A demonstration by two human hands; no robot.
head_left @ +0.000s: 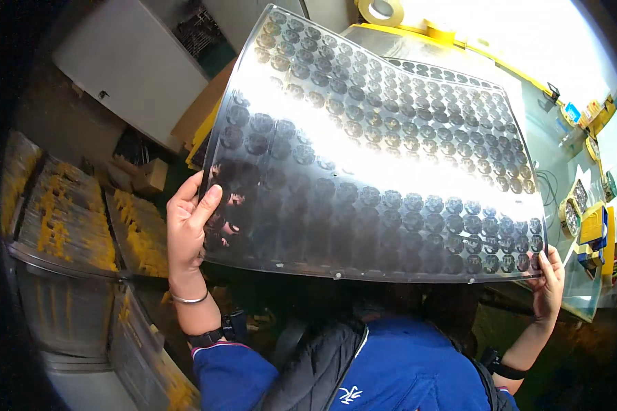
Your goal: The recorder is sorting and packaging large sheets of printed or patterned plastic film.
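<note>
A large, flexible dark film sheet [301, 212] with rows of round patterned shapes is held up, tilted, in front of me. Its left edge is pinched by my left hand [193, 218], thumb on the near face and fingers behind. At the lower right corner my right hand [550, 277] grips the sheet, thumb in front. Bright white glare crosses the sheet in a slanting band. Another sheet with similar round shapes [445, 73] shows past its upper edge; whether it is also held I cannot tell.
Behind the sheet is a glass-topped table [552, 133] with yellow edging. Tape rolls [381, 9], round dial-like items [570, 217] and a yellow-and-blue box [591, 226] lie along it. Left stand bins packed with yellow-marked sheets [68, 212], a small cardboard box [149, 176] and a white cabinet [127, 75].
</note>
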